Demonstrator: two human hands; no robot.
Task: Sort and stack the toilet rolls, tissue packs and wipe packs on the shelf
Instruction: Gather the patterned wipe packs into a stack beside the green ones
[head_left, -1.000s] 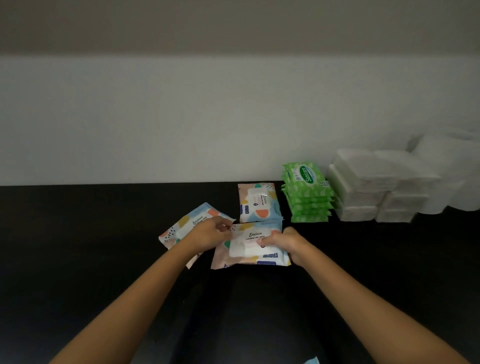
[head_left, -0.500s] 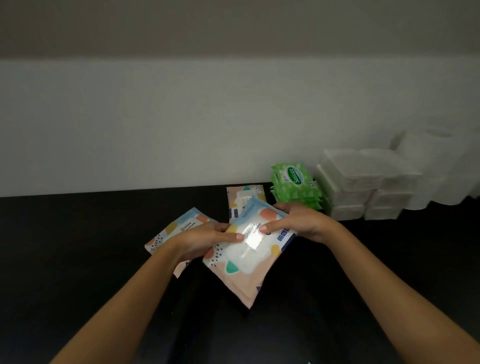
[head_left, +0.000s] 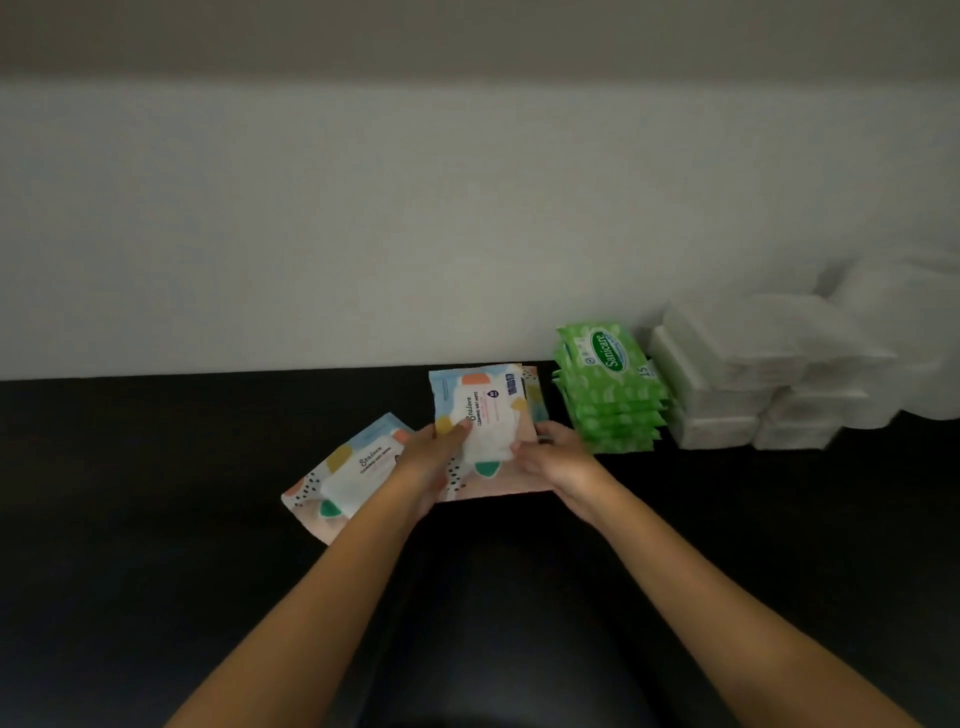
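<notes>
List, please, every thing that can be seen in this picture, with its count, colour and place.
pastel patterned wipe packs: three visible, blue-peach; one held over another near the wall, one lying left.
green wipe packs: one stack, count unclear, right of the pastel ones.
white tissue packs: several, stacked, further right.
white toilet rolls: blurred, far right.
black shelf: one, underneath.
left hand, right hand: fingers on the held pack.

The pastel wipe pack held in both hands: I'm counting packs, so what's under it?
A second patterned pack peeks out behind the held pastel wipe pack; whether more lie beneath is hidden.
</notes>
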